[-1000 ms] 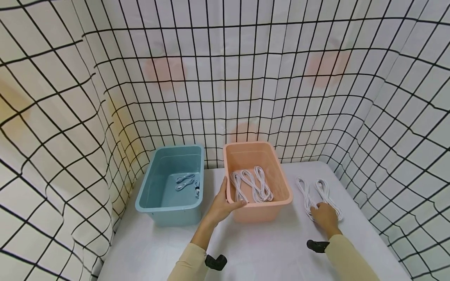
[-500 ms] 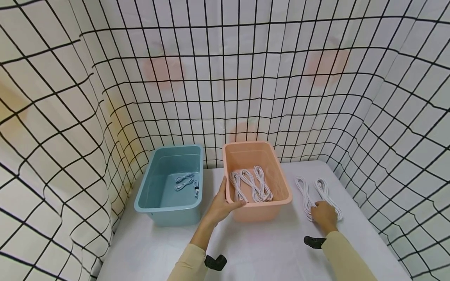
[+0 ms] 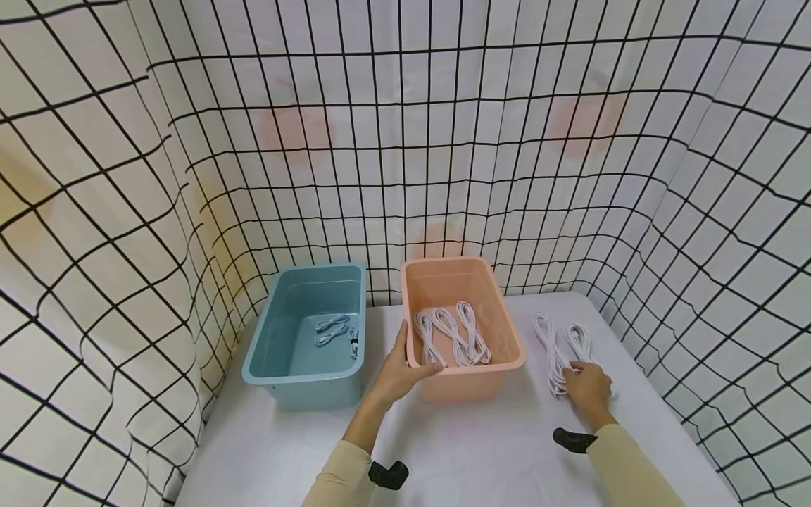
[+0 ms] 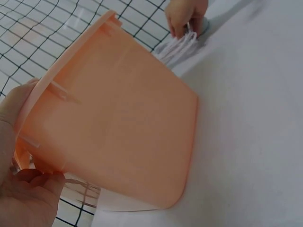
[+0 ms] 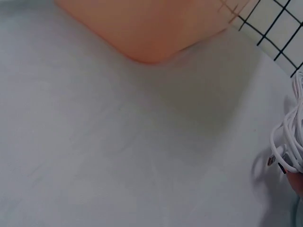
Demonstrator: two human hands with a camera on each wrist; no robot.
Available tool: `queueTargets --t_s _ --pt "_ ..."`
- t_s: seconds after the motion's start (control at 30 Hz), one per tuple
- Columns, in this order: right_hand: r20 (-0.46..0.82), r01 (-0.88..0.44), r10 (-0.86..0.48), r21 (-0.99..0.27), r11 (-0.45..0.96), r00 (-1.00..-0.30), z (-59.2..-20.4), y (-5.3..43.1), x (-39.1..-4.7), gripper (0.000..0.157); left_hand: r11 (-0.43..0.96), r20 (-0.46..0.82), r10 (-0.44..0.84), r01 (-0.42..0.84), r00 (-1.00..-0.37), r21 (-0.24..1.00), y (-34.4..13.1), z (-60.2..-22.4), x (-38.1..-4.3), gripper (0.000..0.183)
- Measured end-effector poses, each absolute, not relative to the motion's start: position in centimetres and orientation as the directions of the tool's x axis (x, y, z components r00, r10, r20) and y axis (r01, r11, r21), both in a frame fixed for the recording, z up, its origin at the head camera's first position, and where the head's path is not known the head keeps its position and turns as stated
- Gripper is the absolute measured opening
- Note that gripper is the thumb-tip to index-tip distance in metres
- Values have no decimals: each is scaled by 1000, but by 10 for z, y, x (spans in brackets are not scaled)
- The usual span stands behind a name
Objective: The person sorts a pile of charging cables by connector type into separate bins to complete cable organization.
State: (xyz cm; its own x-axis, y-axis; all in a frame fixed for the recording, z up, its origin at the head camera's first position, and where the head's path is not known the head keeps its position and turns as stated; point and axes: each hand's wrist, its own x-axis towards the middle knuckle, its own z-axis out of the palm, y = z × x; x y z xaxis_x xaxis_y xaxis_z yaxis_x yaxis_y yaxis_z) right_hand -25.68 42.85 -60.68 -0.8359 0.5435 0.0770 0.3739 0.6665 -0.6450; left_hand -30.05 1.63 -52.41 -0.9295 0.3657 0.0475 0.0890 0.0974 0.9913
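Observation:
My left hand (image 3: 395,377) grips the near-left corner of an orange plastic bin (image 3: 472,386), thumb over the rim and fingers along the outer side. Inside that bin lie several coiled white cables (image 3: 448,327). To the right of it, my right hand (image 3: 588,387) pinches the lower end of a coiled white cable (image 3: 550,348). In the right wrist view this cable (image 5: 294,127) shows a connector end and casts a shadow on the table. A second coiled white cable (image 3: 579,340) lies just right of it, partly hidden behind the hand.
A blue bin (image 3: 310,384) stands left of the orange one, with several small coiled cables (image 3: 334,329) inside. Black wire mesh (image 3: 405,148) encloses the white table (image 3: 481,451) at the back and both sides.
My right hand has taken hold of the left of the two coiled white cables on the table and raised it slightly. The left hand and both bins have stayed put.

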Motion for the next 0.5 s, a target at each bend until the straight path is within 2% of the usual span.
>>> queueTargets --t_s 0.27,0.5 --pt "50 365 567 -718 593 -822 -585 431 -262 38 106 35 355 78 -934 991 15 -526 -301 122" --pt "14 328 533 -774 542 -846 -568 430 -262 44 84 54 364 91 -930 992 17 -528 -302 120"
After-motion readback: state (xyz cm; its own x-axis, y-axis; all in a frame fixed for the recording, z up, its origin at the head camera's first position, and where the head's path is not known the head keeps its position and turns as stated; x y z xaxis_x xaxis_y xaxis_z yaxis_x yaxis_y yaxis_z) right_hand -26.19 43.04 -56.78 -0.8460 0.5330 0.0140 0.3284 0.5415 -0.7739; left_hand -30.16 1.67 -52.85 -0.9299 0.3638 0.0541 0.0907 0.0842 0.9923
